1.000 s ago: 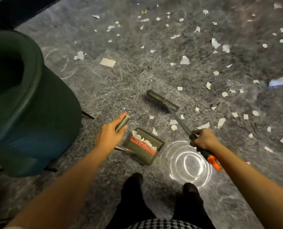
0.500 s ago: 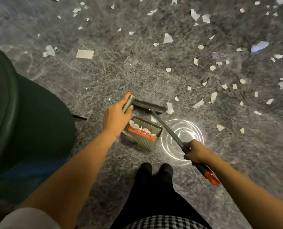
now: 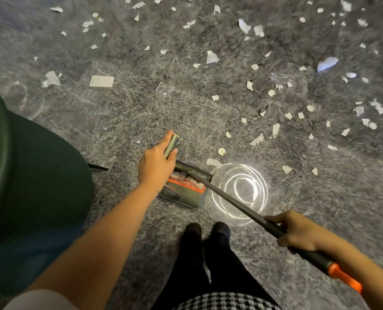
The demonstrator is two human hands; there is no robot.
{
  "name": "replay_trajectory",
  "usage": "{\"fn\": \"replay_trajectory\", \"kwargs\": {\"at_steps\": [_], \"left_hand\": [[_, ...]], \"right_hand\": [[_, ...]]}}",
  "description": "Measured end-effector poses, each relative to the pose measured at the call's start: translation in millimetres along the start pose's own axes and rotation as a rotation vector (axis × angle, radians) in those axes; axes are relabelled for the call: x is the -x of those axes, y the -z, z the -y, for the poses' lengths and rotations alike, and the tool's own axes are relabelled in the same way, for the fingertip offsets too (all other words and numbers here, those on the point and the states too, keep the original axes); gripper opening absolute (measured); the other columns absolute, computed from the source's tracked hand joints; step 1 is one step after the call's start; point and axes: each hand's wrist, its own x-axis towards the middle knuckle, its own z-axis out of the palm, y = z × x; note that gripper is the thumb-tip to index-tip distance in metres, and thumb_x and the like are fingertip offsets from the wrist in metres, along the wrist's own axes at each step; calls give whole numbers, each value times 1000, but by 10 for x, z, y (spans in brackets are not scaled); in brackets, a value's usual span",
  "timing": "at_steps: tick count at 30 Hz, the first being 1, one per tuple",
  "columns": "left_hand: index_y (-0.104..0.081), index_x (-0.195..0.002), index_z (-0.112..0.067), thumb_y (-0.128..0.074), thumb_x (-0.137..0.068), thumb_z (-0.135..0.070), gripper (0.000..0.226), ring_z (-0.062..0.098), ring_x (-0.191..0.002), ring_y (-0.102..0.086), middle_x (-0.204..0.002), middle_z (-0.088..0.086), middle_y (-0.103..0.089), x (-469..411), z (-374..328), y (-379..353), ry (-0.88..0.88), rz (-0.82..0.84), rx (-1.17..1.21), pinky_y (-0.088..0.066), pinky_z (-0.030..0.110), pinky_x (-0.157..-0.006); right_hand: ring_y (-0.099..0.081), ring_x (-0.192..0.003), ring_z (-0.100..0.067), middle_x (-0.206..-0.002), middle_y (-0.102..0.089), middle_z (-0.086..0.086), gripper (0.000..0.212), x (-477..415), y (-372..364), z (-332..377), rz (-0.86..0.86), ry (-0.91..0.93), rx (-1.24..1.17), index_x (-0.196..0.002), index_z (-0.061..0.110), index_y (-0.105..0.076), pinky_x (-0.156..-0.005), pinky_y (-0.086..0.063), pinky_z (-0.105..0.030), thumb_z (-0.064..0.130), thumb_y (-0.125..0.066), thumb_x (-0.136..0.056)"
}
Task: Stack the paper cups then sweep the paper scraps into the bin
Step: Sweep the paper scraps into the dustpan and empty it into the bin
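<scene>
Sweeping step, by judgement: left hand (image 3: 157, 166) curled round handle (image 3: 172, 144) of green plastic dustpan (image 3: 184, 194), right hand (image 3: 298, 231) gripping black orange-ended broom shaft (image 3: 235, 208), white paper scraps (image 3: 212, 57) partly panned beneath left fingers (image 3: 163, 142), mostly beyond; next stroke needs longer reach.

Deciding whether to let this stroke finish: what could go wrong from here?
1. The right hand holds the broom with its head at the mouth of the dustpan, where collected scraps sit near the orange lip. A hard push could flick them back out.
2. The left hand grips only the pan's handle end, so a tilt might spill them.
3. Many loose paper scraps lie far off, so expect several more passes.
</scene>
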Motion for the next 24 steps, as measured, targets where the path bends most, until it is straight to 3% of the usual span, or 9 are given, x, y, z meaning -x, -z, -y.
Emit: {"fn": "replay_trajectory", "kwargs": {"at_steps": [7, 9, 12, 16, 20, 24], "left_hand": [[-38, -141, -39, -60, -92, -29, 55, 19, -63, -60, -87, 3, -65, 92, 5, -30, 1, 29, 93, -48, 30, -54], [-39, -140, -40, -61, -91, -27, 55, 22, -69, -63, -96, 6, -68, 94, 19, -32, 10, 66, 176, -54, 36, -60], [-39, -140, -40, -62, -91, -25, 56, 27, -85, -66, -110, 8, -67, 77, 81, -1, -23, 147, 245, -56, 44, -76], [-44, -139, -35, -64, -90, -20, 55, 21, -115, -58, -133, 1, -57, 50, 80, 30, -123, 242, 242, -46, 29, -96], [-44, -138, -38, -64, -90, -23, 54, 15, -90, -62, -122, 0, -64, 12, -64, -17, -160, 266, 207, -52, 30, -81], [-45, -137, -38, -65, -89, -22, 54, 16, -104, -61, -127, 0, -62, 1, -214, -122, -206, 284, 214, -50, 28, -88]], "right_hand": [[-54, -37, -15, -73, -67, -15, 66, 189, -37, -74, -94, 19, -106, -131, 19, -53, -42, -45, -25, -7, -60, -70], [-55, -38, -17, -66, -67, -9, 68, 202, -33, -109, -141, 8, -137, -133, 17, -50, -43, -47, -28, -8, -61, -71], [-51, -32, -13, -43, -58, 3, 66, 184, 13, -176, -210, -39, -200, -134, 14, -50, -36, -42, -22, -10, -60, -73], [-49, -28, -9, -35, -55, 4, 63, 116, 92, -220, -278, -109, -250, -134, 13, -50, -33, -39, -17, -7, -63, -75], [-50, -28, -10, -37, -56, 0, 61, -25, 138, -257, -327, -165, -302, -134, 10, -51, -32, -37, -15, -3, -64, -76], [-52, -29, -12, -50, -58, -7, 55, -173, 105, -307, -359, -207, -367, -130, 3, -53, -33, -40, -18, -5, -63, -76]]}}
